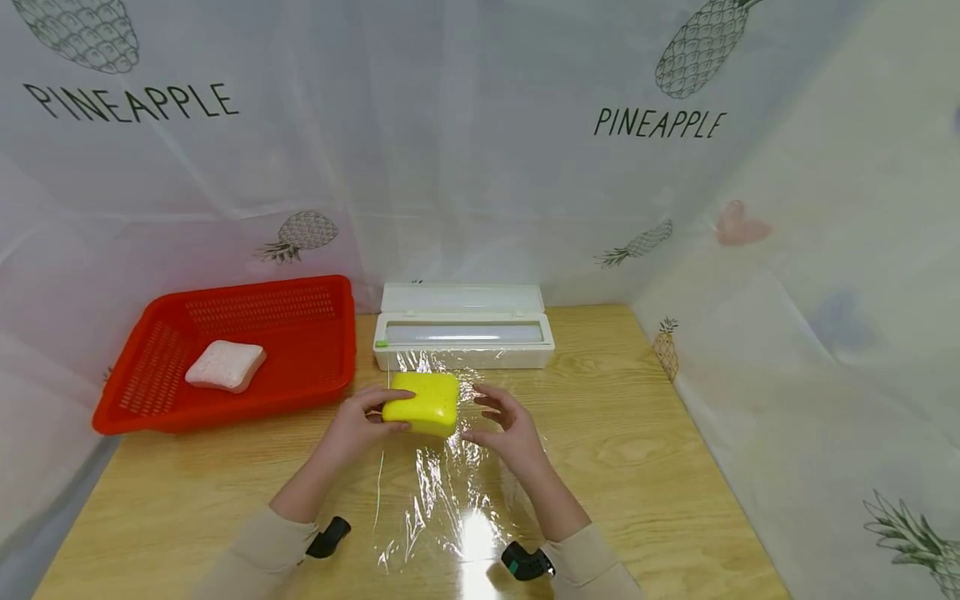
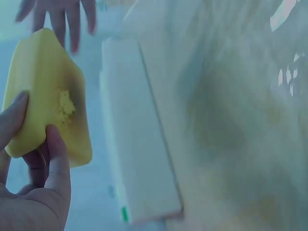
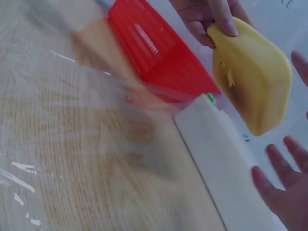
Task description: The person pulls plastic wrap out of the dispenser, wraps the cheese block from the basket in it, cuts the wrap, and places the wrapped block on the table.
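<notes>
Pineapple-printed sheeting [image 1: 480, 167] backs the table [image 1: 637, 450]. Your left hand [image 1: 362, 418] pinches the yellow block [image 1: 429, 402] above clear film [image 1: 431, 487]; your right hand [image 1: 516, 427], just beside the block, holds nothing. Positioning seems the current step; next probably calls for steady, level lowering.
</notes>
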Action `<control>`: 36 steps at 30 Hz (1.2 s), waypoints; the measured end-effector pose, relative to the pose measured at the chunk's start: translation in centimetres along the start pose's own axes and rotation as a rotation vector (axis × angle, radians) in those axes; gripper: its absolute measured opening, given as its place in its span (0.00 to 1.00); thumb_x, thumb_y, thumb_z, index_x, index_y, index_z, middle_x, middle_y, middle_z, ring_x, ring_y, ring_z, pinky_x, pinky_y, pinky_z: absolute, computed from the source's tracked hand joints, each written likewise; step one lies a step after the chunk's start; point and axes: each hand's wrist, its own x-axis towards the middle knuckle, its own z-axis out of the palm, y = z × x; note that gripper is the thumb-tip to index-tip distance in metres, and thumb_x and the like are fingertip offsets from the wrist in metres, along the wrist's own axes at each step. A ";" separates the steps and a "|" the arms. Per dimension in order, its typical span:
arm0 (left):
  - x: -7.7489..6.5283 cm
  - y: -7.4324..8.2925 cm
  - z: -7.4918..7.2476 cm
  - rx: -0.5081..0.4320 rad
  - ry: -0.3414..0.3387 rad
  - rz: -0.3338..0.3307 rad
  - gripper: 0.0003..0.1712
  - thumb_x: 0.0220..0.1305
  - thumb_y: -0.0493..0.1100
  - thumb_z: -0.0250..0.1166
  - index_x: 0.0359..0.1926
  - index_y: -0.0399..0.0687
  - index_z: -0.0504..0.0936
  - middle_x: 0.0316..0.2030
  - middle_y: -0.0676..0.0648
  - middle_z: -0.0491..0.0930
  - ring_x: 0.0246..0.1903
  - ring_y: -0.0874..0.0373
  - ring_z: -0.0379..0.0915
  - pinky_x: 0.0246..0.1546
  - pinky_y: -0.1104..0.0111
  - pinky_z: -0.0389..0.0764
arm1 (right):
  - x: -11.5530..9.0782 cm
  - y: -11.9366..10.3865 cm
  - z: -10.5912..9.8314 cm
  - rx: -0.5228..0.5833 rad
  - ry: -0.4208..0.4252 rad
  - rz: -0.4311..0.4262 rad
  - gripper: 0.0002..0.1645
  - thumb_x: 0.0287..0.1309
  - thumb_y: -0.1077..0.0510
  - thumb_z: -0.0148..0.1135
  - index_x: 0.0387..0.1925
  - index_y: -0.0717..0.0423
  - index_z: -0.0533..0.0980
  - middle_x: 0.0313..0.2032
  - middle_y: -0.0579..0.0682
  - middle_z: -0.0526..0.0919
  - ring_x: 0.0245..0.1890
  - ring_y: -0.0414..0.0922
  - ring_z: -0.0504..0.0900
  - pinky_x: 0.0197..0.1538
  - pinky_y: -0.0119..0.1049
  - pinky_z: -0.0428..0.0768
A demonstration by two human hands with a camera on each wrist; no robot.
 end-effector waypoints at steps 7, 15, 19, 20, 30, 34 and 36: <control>-1.4 -0.7 3.7 -0.122 -0.089 0.004 0.27 0.51 0.34 0.75 0.55 0.47 0.83 0.49 0.43 0.74 0.45 0.50 0.74 0.44 0.69 0.81 | -0.6 1.3 -1.3 -0.013 -0.108 0.068 0.49 0.46 0.69 0.75 0.70 0.62 0.62 0.66 0.60 0.65 0.59 0.61 0.72 0.58 0.52 0.75; -2.7 -2.6 4.6 -0.235 -0.192 -0.054 0.53 0.45 0.29 0.77 0.71 0.36 0.61 0.43 0.39 0.71 0.40 0.49 0.74 0.43 0.67 0.81 | -2.6 2.6 -2.8 0.017 -0.146 0.112 0.41 0.44 0.73 0.74 0.62 0.69 0.69 0.61 0.62 0.67 0.58 0.59 0.73 0.59 0.48 0.74; -2.9 -3.6 5.4 -0.223 -0.202 -0.048 0.57 0.40 0.27 0.78 0.72 0.34 0.59 0.57 0.34 0.62 0.49 0.43 0.71 0.47 0.66 0.80 | -3.1 3.8 -3.4 0.025 -0.180 0.102 0.39 0.45 0.71 0.75 0.61 0.68 0.71 0.60 0.62 0.68 0.58 0.58 0.73 0.57 0.44 0.76; -2.9 -3.8 5.7 -0.222 -0.207 -0.042 0.57 0.40 0.27 0.78 0.72 0.33 0.58 0.59 0.33 0.60 0.51 0.40 0.71 0.47 0.65 0.80 | -3.3 4.1 -3.5 0.029 -0.190 0.101 0.39 0.45 0.71 0.74 0.61 0.68 0.71 0.60 0.61 0.68 0.58 0.58 0.73 0.56 0.44 0.77; -4.9 -5.0 8.5 -0.339 -0.201 -0.097 0.52 0.43 0.22 0.74 0.70 0.33 0.59 0.62 0.28 0.59 0.51 0.35 0.73 0.43 0.65 0.82 | -5.3 6.5 -4.8 0.095 -0.260 0.121 0.42 0.45 0.76 0.71 0.64 0.69 0.67 0.65 0.63 0.60 0.66 0.63 0.63 0.58 0.43 0.75; -5.3 -4.9 9.3 -0.329 -0.163 -0.083 0.50 0.42 0.22 0.74 0.69 0.33 0.63 0.60 0.27 0.62 0.50 0.34 0.74 0.42 0.65 0.82 | -5.9 6.9 -5.1 0.065 -0.249 0.104 0.43 0.43 0.77 0.71 0.64 0.67 0.67 0.66 0.63 0.59 0.65 0.61 0.65 0.58 0.42 0.75; -5.3 -4.9 9.6 -0.316 -0.156 -0.072 0.51 0.42 0.22 0.74 0.69 0.33 0.62 0.60 0.27 0.61 0.50 0.33 0.74 0.42 0.65 0.82 | -6.0 7.0 -5.2 0.048 -0.242 0.096 0.44 0.43 0.77 0.71 0.64 0.66 0.67 0.67 0.62 0.59 0.66 0.60 0.65 0.59 0.40 0.74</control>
